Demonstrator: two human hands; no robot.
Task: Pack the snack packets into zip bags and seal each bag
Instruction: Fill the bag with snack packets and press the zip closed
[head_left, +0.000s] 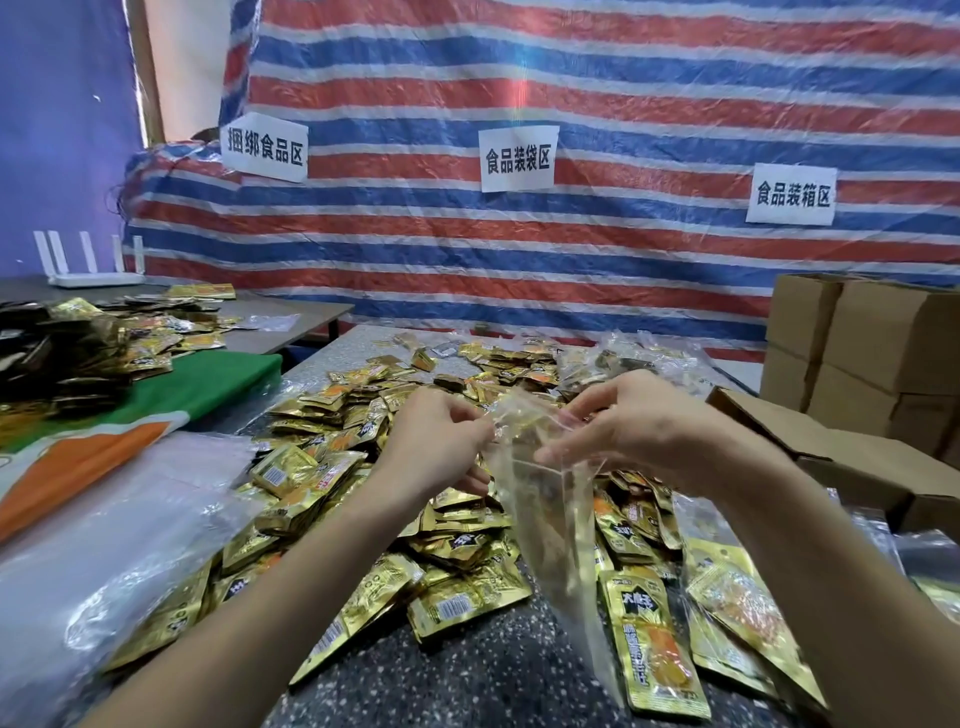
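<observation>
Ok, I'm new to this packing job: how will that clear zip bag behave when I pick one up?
Probably floppy: the zip bag hangs limp and creased below the left hand and right hand pinching its mouth. Likely very light, since fingertips alone carry it. Its glossy film may be slippery, so grip the zip strip firmly.

A pile of snack packets (332, 467) lies in the middle of the worktop (467, 675). Above the pile, the zip bag (545, 499) hangs between the left grip (436, 441) and the right grip (634, 421). Plastic bags (104, 519) lie to the left. Boxes (857, 343) stand to the right. Behind on the left, a second table (291, 317) holds other packets (78, 353). A big sheet (519, 260) hangs behind everything.
</observation>
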